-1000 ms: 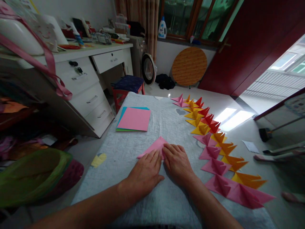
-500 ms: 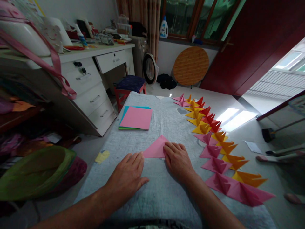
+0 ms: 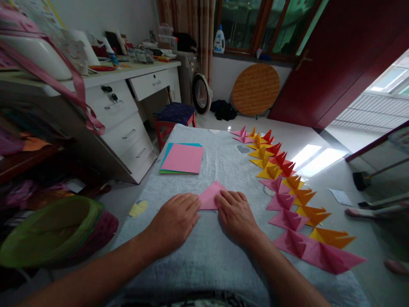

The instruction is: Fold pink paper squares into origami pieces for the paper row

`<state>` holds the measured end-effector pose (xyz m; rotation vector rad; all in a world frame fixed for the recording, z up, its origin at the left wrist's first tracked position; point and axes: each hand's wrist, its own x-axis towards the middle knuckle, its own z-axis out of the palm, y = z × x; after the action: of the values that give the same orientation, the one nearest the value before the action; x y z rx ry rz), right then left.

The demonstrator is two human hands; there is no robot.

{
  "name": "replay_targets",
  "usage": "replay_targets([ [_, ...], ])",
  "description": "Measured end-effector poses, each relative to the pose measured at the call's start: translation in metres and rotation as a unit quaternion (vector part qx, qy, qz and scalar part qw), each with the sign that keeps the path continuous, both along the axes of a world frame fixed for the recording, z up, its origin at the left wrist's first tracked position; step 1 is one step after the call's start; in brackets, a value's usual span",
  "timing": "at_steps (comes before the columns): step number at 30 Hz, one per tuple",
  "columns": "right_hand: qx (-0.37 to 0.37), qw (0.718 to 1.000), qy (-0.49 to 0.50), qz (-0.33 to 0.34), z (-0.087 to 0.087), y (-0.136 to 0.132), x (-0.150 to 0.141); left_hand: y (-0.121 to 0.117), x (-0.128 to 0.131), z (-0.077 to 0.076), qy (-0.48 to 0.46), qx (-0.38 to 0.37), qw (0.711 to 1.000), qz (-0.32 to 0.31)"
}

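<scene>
A pink sheet of origami paper [image 3: 209, 197], folded into a triangle, lies flat on the cloth-covered table [image 3: 204, 260] in front of me. My left hand [image 3: 175, 218] closes over its left corner, fingers together and thumb tucked in by the paper's lower edge. On the right side, my right hand [image 3: 237, 213] has its fingers bent and pressed on the triangle, covering that corner. Beyond the triangle rests a stack of square paper [image 3: 183, 158], with pink on top and blue and green edges showing beneath.
Rows of folded paper cranes [image 3: 289, 219] in pink, yellow, orange and red run along the table's right side. A green-lined bin [image 3: 51, 232] stands at the lower left. Farther back are a white desk [image 3: 119, 108], a stool [image 3: 175, 114] and a washing machine with its round door open [image 3: 202, 94].
My left hand has slid right and over the triangle's left corner, its thumb drawing in toward the paper. My right hand has shifted slightly left on the paper.
</scene>
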<state>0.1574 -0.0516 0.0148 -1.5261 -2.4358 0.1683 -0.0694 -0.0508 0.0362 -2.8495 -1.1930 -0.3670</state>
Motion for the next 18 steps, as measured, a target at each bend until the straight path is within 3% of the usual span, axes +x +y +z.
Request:
replay_targets([
  [4,-0.002,0.999,-0.028,0.015,0.003,-0.007,-0.001,0.001,0.026,-0.019,0.007,-0.047,0.998,-0.031],
  [7,-0.015,0.999,-0.034,0.033,0.004,-0.012,0.000,-0.001,0.027,-0.030,0.023,-0.073,0.997,-0.025],
  [18,-0.079,0.993,-0.035,0.084,0.002,-0.017,0.012,-0.013,0.007,-0.036,0.036,-0.038,0.998,-0.043],
])
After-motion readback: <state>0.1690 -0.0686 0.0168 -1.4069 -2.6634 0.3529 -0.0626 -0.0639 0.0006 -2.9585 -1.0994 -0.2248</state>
